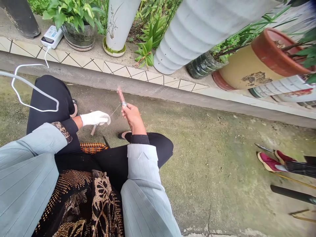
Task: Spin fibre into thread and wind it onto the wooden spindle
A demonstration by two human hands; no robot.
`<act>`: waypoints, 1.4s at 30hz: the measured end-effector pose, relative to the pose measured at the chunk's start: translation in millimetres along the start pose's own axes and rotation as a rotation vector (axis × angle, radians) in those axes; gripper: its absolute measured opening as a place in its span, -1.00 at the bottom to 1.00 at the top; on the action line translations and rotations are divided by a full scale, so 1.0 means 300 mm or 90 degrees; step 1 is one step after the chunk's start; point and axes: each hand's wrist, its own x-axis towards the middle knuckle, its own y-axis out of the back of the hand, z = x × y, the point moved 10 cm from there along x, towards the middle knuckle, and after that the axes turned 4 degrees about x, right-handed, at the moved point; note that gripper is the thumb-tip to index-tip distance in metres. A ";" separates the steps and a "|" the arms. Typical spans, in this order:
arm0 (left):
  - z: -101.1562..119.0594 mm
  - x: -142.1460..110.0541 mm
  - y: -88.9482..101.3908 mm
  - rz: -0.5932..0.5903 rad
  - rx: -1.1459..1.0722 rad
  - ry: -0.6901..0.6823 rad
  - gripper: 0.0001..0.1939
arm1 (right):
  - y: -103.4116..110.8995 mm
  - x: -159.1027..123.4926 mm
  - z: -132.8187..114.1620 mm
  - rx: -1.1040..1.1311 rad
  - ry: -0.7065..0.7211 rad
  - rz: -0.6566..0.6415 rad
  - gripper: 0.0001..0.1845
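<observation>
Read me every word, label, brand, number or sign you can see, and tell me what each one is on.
Nothing can be read with certainty.
White device with the cable: blue lettering, too small and blurred to read.
Tan pot with the red rim: a dark marking; I can't tell whether it includes writing.

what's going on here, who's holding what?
A seated person grips a short stick upright in the bare right hand. Silvery winding circles the stick just above the fingers. A thin strand runs from there to the white-gloved left hand, stretched between the two. Another stick shows below the glove; whether that hand touches it, I can't tell. Potted plants line the ledge ahead.
</observation>
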 end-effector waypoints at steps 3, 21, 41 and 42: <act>0.013 -0.005 -0.034 -0.033 0.088 -0.016 -0.73 | -0.033 0.020 0.039 -0.315 -0.037 -0.027 -0.79; 0.023 -0.008 0.057 0.083 0.053 -0.022 -0.68 | 0.016 -0.046 -0.064 0.139 0.048 -0.048 -0.66; 0.066 -0.014 0.005 0.034 0.420 -0.043 -0.70 | -0.195 -0.084 0.246 -0.681 -0.257 -0.429 -0.77; 0.064 -0.015 0.031 0.062 0.393 -0.034 -0.71 | -0.222 -0.121 0.250 -0.601 -0.265 -0.508 -0.80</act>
